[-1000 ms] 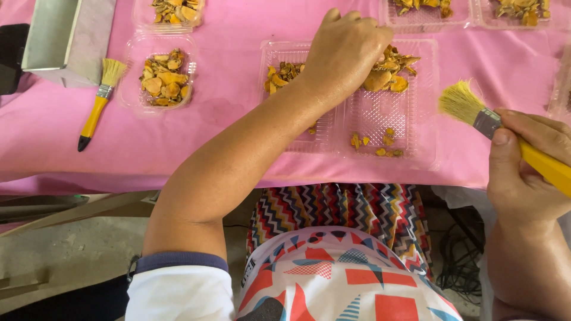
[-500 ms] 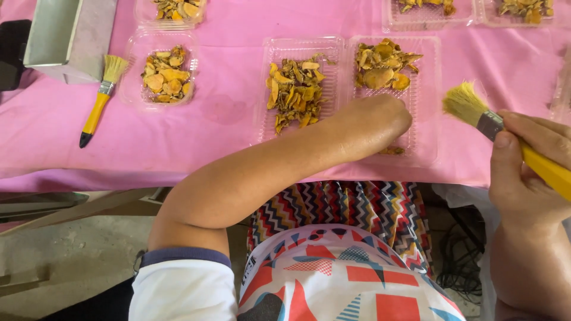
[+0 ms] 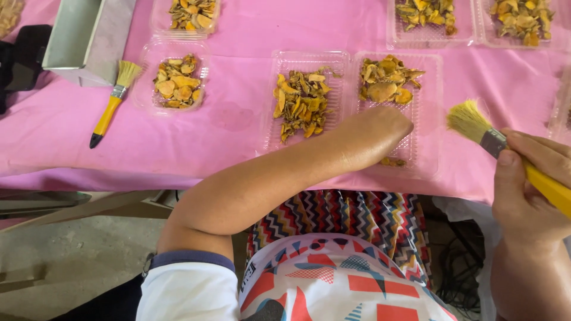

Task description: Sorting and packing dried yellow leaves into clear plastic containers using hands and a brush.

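A pink tablecloth (image 3: 238, 137) covers the work table, its near edge folding down toward the person's lap, with clear plastic trays of dried yellow-orange root slices set out across it. At centre sits a double-compartment clear tray (image 3: 351, 65): its left well holds a heap of thin slices (image 3: 300, 102), its right well a smaller pile of chunkier pieces (image 3: 386, 80) at the far end, with a few crumbs near the front. The person's left hand (image 3: 386, 128) lies over the near part of the right well, bent away from the camera so that the fingers are hidden; whether they are spread or closed on anything cannot be told. The right hand (image 3: 526, 190), at the near right edge, is wrapped around the yellow handle of a paintbrush (image 3: 496, 142), thumb pressed at the metal ferrule, pale bristles pointing far-left just beside the tray's right rim. A grey metal box (image 3: 86, 35) stands at far left, and near it a second yellow-handled brush (image 3: 113, 101) lies on the cloth beside a small single tray of slices (image 3: 175, 80)
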